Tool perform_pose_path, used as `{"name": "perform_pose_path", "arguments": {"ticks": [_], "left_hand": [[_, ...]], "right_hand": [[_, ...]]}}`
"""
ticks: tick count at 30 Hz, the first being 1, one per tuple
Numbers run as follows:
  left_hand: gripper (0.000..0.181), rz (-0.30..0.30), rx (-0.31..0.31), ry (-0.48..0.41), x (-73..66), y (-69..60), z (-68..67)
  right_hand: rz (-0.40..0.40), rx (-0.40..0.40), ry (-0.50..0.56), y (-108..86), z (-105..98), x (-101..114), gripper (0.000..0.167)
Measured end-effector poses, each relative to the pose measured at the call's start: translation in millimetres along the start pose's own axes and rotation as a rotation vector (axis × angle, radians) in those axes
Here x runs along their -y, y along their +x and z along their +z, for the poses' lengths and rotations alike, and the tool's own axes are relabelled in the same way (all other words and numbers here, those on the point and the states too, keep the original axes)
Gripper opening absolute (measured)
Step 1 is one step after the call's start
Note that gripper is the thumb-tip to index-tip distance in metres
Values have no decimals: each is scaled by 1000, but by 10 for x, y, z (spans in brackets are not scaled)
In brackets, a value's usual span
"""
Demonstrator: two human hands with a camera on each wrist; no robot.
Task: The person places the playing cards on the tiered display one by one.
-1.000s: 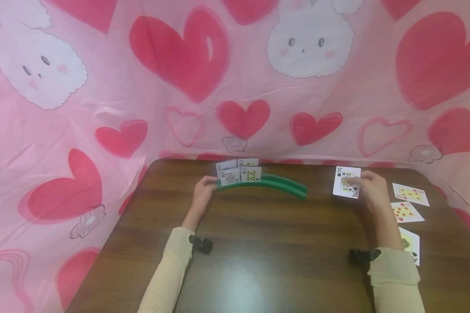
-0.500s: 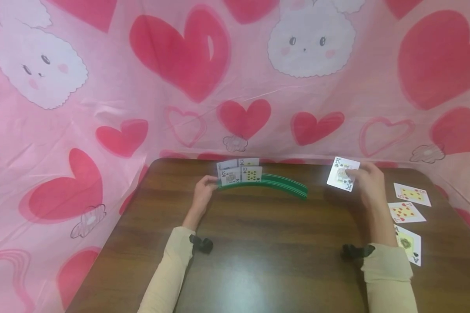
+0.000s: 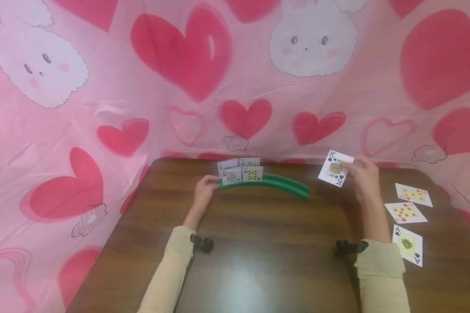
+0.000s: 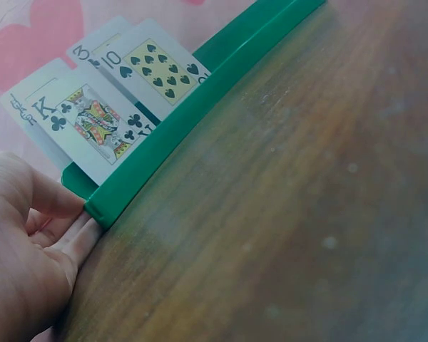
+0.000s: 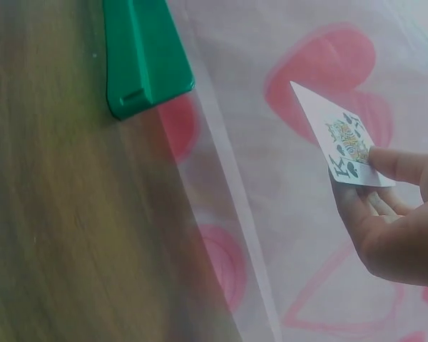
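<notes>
In the head view, my left hand [image 3: 203,193] holds the left end of a curved green playing card holder [image 3: 286,186] between thumb and fingers. A king of clubs [image 4: 96,132] and a ten of spades [image 4: 157,68] stand in its front row. Behind them a three [image 4: 82,53] and another card, mostly covered, show their upper parts. Off to the right, my right hand [image 3: 366,182] pinches a king of spades [image 3: 330,172] above the table, face toward me and tilted. The right wrist view shows the thumb on the card's face, fingers behind it.
Three loose cards lie face up on the brown table [image 3: 258,243] at the right: a red five [image 3: 413,194], a seven of hearts [image 3: 405,212] and an ace of spades [image 3: 407,245]. A pink heart-patterned cloth [image 3: 180,87] hangs behind the table and at its sides.
My right hand has moved left and slightly up with the king of spades, which now leans more. The ace is more fully uncovered. My left hand and the holder stay put.
</notes>
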State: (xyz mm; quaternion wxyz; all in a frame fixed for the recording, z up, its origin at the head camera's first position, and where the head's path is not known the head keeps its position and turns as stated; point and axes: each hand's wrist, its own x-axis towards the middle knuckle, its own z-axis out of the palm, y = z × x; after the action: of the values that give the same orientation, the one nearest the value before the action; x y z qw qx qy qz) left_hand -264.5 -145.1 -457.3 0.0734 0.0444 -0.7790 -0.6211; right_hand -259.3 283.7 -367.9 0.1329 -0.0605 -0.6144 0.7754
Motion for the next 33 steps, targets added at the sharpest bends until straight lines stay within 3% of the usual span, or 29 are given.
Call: {"name": "perform_pose_path", "arguments": {"ticks": [7, 10, 14, 25, 30, 33], "left_hand": [[14, 16, -6, 2, 9, -1, 4], [15, 27, -9, -2, 11, 4, 8], [16, 23, -15, -13, 9, 11, 15], [17, -1, -18, -25, -12, 2, 9], [18, 4, -21, -31, -11, 5, 15], [18, 3, -23, -30, -13, 2, 18]], "right_hand": [[-27, 19, -28, 38, 41, -41, 15], [-34, 52, 25, 169, -34, -175, 16], [-50, 69, 27, 204, -16, -221, 20], [-26, 85, -92, 58, 225, -117, 23], [0, 85, -86, 17, 360, -71, 18], [3, 77, -152, -37, 469, -10, 18]]}}
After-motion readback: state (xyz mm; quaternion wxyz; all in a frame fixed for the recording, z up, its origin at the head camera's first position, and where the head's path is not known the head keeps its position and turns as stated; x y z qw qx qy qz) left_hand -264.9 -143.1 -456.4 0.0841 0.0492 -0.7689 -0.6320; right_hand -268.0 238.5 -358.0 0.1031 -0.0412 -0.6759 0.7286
